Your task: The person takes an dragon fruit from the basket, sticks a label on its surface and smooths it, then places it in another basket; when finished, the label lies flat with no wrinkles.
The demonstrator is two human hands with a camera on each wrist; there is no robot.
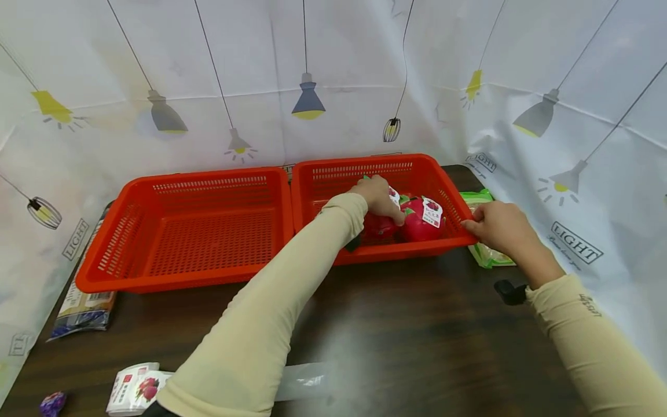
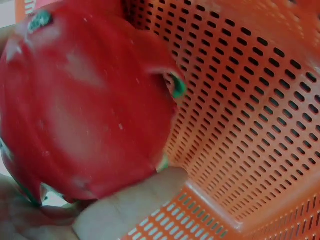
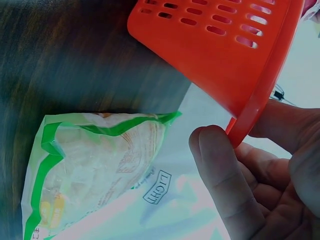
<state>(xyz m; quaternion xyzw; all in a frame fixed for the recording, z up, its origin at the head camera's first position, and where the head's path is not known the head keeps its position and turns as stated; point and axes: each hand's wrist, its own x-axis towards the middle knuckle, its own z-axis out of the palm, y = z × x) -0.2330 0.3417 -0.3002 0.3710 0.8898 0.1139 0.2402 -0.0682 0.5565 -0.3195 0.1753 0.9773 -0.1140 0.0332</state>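
Two red perforated baskets stand side by side at the back of the dark table. Inside the right basket [image 1: 377, 253] lie two red dragon fruits with white labels. My left hand [image 1: 379, 198] grips the left dragon fruit [image 1: 378, 227], which fills the left wrist view as a red fruit [image 2: 85, 100] against the basket wall [image 2: 255, 115], with my fingers [image 2: 125, 207] under it. The second dragon fruit [image 1: 423, 219] lies beside it. My right hand [image 1: 497, 225] pinches the right basket's rim [image 3: 260, 100] at its near right corner.
The left basket [image 1: 190, 231] holds nothing. A green-edged clear bag [image 1: 482, 231] lies right of the right basket, also seen as a bag [image 3: 90, 165] under my right wrist. A packet [image 1: 80, 310], a sticker roll [image 1: 132, 387] and a small purple item [image 1: 52, 402] sit at the near left.
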